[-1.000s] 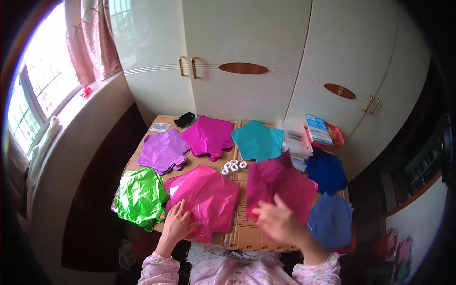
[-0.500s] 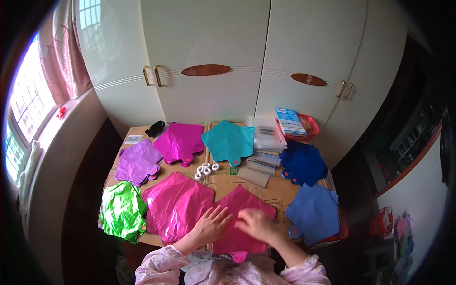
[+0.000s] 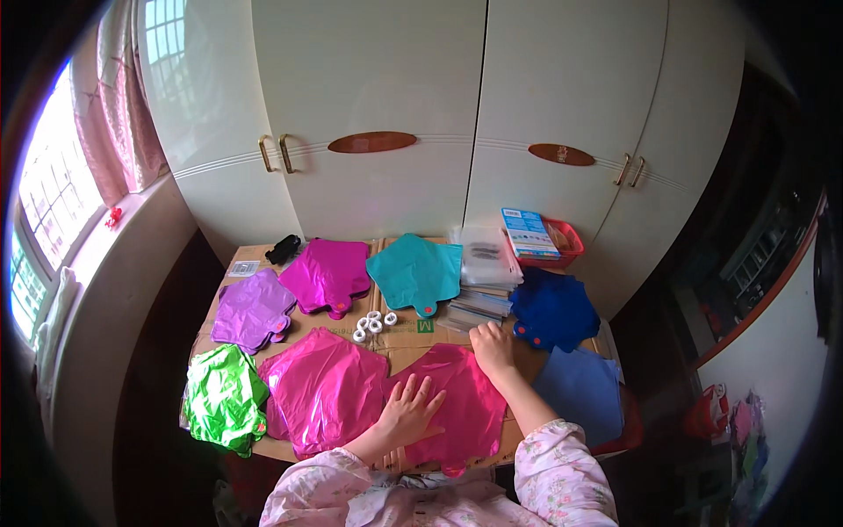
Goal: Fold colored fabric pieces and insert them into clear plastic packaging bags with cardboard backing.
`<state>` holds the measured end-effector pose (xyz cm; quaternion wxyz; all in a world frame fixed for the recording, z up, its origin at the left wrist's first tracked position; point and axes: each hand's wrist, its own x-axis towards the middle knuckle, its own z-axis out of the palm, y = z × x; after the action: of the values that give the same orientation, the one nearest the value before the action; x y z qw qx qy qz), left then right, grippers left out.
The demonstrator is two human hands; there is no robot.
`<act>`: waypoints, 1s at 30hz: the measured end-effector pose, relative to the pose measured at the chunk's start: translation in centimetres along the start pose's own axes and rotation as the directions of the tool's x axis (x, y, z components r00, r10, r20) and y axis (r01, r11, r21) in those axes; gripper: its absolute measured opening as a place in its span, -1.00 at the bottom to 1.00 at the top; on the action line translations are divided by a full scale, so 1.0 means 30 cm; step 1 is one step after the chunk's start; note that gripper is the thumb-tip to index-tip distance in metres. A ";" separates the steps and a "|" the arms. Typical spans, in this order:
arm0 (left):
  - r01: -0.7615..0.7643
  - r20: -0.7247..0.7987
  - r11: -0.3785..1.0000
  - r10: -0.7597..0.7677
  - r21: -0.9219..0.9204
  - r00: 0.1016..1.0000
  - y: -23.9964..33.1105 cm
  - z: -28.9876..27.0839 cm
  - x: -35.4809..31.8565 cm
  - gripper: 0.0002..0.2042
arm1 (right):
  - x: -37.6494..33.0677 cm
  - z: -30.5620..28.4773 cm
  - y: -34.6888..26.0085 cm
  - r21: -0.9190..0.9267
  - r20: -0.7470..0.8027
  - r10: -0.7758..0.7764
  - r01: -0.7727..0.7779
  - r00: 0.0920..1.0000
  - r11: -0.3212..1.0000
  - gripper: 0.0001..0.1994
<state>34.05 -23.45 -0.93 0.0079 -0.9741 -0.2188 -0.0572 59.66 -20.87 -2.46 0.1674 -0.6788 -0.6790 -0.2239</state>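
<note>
the person leans over a cardboard-covered table [image 3: 230, 263] spread with flat foil balloons. the left hand [image 3: 411, 411] lies open, fingers splayed wide, pressed flat on the near pink foil balloon [image 3: 457, 404], holding nothing. the right hand [image 3: 492, 344] rests at that balloon's far right corner, fingers curled loosely down; i cannot tell whether it pinches the edge. taking the pink balloon as the marker: it lies at the table's near edge right in front of the person, its long axis running toward and away from them, its small tail pointing back at the person. the left hand is the nearer one to its middle. just left of it, overlapping slightly, lies a second pink foil balloon [image 3: 325, 386], and a green one [image 3: 224, 406] further left. beyond it sit small white tape rolls [image 3: 372, 323] and a teal balloon [image 3: 420, 272]; to its right, a dark blue balloon [image 3: 555, 312] and a paler blue one [image 3: 580, 391]
</note>
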 end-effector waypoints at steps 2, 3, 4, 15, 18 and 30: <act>-0.002 0.004 1.000 0.002 0.006 1.000 -0.004 -0.003 0.016 -0.25 | 0.008 -0.011 0.001 0.029 0.009 0.023 -0.024 1.000 0.999 -0.93; -0.003 0.006 1.000 0.003 0.002 1.000 -0.007 -0.003 0.021 -0.25 | 0.008 -0.031 -0.003 0.076 -0.016 0.032 -0.031 0.999 0.997 -0.92; -0.003 0.008 1.000 0.003 -0.002 1.000 -0.007 -0.002 0.022 -0.25 | 0.002 -0.059 -0.008 0.123 -0.041 0.042 -0.037 0.998 0.992 -0.90; -0.059 0.250 0.998 0.058 -0.002 0.967 0.046 -0.090 -0.024 -0.20 | -0.073 -0.199 0.271 0.248 0.021 0.267 -0.264 0.963 0.932 -0.85; -0.032 0.244 0.999 0.031 0.001 0.969 0.034 -0.088 -0.002 -0.19 | -0.078 -0.182 0.351 0.228 0.136 0.336 -0.359 0.932 0.905 -0.79; -0.191 0.029 0.981 0.190 0.036 0.981 -0.152 -0.293 0.192 -0.32 | -0.042 -0.133 0.406 0.188 0.379 0.383 -0.475 0.843 0.860 -0.56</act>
<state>36.31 -17.25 8.42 0.0292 -0.9908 -0.1257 -0.0398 71.51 -24.33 1.15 0.1904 -0.8121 -0.5507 0.0319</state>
